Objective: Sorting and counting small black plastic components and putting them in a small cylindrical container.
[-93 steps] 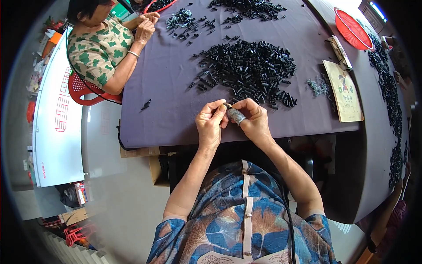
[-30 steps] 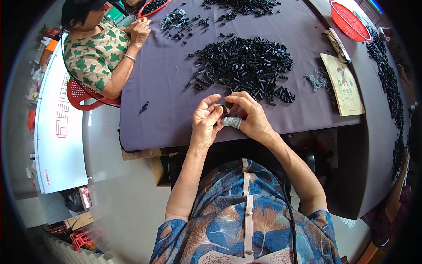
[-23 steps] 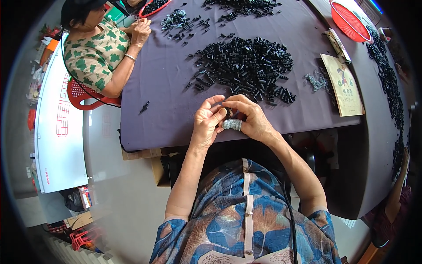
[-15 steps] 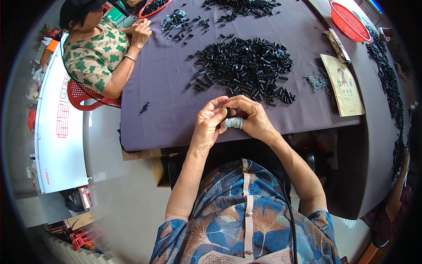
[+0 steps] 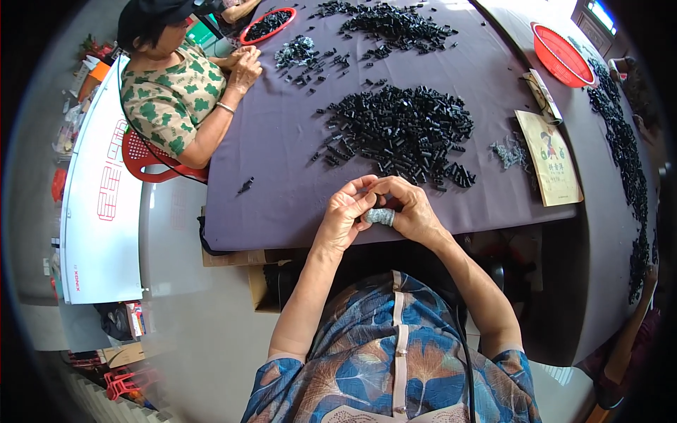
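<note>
At the near edge of the table, my left hand (image 5: 343, 217) and my right hand (image 5: 417, 215) meet, fingertips pinched together. Between them is a small dark piece, mostly hidden by the fingers; it looks like the black parts on the table. A grey-white wrapping (image 5: 381, 216) encircles a finger of my right hand. Just beyond my hands spreads a large pile of small black tubular parts (image 5: 402, 130). Two or so similar parts (image 5: 245, 185) lie apart, off to the left.
A purple-grey cloth covers the table (image 5: 275, 211). Clear plastic bits (image 5: 509, 153) and a yellow booklet (image 5: 550, 158) lie at right. Farther off are a red basket (image 5: 563, 56), another pile (image 5: 395, 28) and a red tray (image 5: 268, 25). A co-worker (image 5: 180, 99) sits at left.
The whole view has shifted, so the table and piles sit lower in the picture. My hands stay pinched together; the dark piece between them is now more hidden.
</note>
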The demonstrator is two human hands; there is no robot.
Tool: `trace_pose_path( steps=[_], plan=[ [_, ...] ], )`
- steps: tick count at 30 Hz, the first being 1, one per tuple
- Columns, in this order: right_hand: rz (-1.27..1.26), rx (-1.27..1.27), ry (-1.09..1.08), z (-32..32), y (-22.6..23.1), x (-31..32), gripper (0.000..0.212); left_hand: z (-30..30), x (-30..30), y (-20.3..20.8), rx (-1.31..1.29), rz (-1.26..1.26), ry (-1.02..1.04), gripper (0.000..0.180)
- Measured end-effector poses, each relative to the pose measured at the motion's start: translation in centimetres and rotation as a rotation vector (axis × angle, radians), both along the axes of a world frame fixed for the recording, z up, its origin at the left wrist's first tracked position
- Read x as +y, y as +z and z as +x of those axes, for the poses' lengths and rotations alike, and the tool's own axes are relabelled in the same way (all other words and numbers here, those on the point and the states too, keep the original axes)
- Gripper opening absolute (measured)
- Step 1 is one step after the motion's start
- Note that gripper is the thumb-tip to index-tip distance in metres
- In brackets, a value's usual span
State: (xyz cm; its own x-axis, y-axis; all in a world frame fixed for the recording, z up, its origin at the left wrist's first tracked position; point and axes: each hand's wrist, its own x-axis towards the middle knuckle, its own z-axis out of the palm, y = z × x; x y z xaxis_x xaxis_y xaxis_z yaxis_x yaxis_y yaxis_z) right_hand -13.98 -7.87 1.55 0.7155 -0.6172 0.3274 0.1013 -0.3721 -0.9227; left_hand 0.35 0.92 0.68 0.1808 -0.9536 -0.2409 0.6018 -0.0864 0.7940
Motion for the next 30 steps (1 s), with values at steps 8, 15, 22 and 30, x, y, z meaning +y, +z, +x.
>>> trace_pose_path(
  steps=[8,15,22,30],
  plan=[
    [-0.052,0.014,-0.006,0.0,-0.2,0.0,0.028,0.4,-0.3,0.0,0.067,0.016,-0.038,0.034],
    [-0.119,-0.026,-0.026,0.2,-0.6,0.1,0.027,0.6,-0.3,-0.5,0.091,0.01,-0.04,0.032],
    [-0.118,-0.037,-0.031,0.4,-0.7,0.3,0.027,0.7,-0.3,-0.5,0.09,0.007,-0.054,0.033],
    [-0.091,-0.055,-0.045,0.4,-1.1,0.3,0.026,0.7,-0.3,-0.3,0.107,0.025,-0.053,0.033]
  ],
)
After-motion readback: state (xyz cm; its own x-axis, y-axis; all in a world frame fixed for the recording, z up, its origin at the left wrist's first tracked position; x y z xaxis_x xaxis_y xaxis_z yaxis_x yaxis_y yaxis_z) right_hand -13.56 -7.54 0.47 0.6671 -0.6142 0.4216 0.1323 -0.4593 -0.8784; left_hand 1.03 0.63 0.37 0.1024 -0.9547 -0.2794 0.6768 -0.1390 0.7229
